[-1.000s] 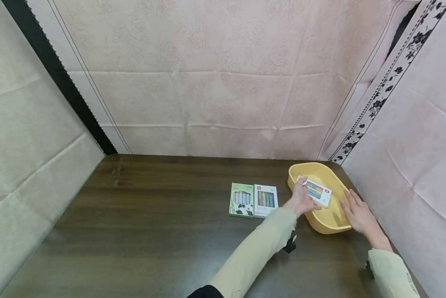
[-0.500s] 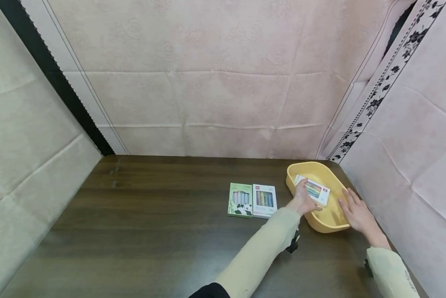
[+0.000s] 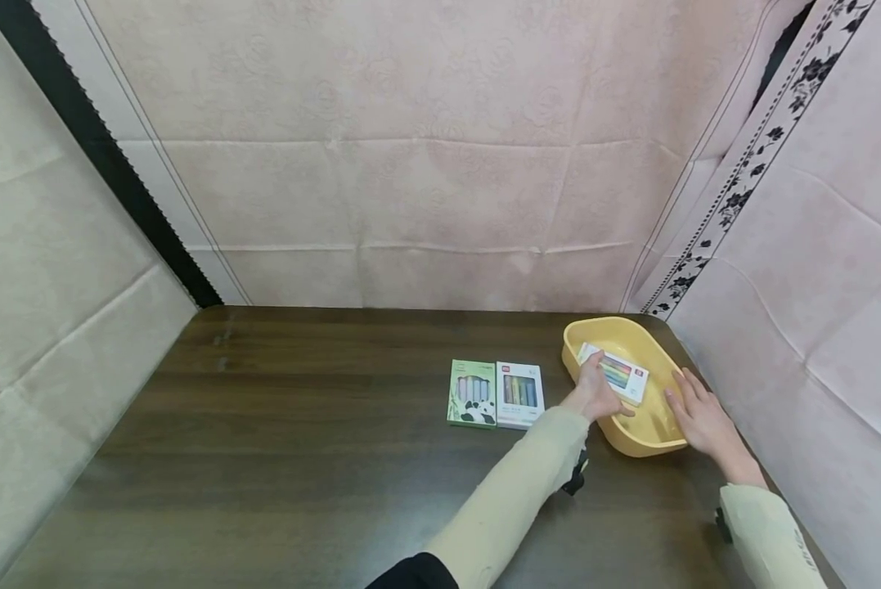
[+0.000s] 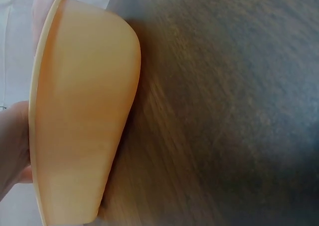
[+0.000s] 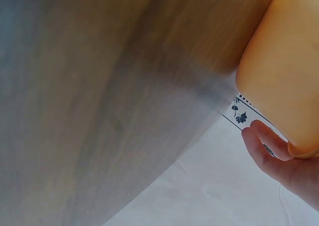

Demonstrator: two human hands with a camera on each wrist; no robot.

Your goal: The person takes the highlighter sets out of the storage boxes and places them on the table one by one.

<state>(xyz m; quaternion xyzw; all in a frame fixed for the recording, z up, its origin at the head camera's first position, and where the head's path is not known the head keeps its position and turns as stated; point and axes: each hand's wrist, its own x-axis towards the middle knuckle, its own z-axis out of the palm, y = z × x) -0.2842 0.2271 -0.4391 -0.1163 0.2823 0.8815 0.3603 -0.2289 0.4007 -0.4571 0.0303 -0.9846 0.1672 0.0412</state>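
Observation:
In the head view a yellow plastic basin (image 3: pixel 649 438) stands at the table's right side. A small white box (image 3: pixel 624 376), printed with a row of coloured sticks, lies slanted inside it near the left wall. My left hand (image 3: pixel 593 394) reaches over the left rim, fingers lying across the box's left part and thumb spread away near its lower edge. My right hand (image 3: pixel 708 421) grips the right rim, thumb inside; in the right wrist view two of its fingers (image 5: pixel 264 146) show outside the basin wall. The left wrist view shows the basin's outer side (image 4: pixel 84 96) beside the left hand (image 4: pixel 12 141).
Left of the basin, a green box (image 3: pixel 473 394) with a panda picture lies beside a white box (image 3: pixel 519 395), both showing coloured sticks. They lie flat on the dark wooden table (image 3: pixel 300 442). Pale cloth (image 3: pixel 411 188) hangs behind, with more cloth close on the right.
More of the small white box's left end shows beside my left fingers than a second ago. The right hand stays at the rim. The whole view has shifted slightly.

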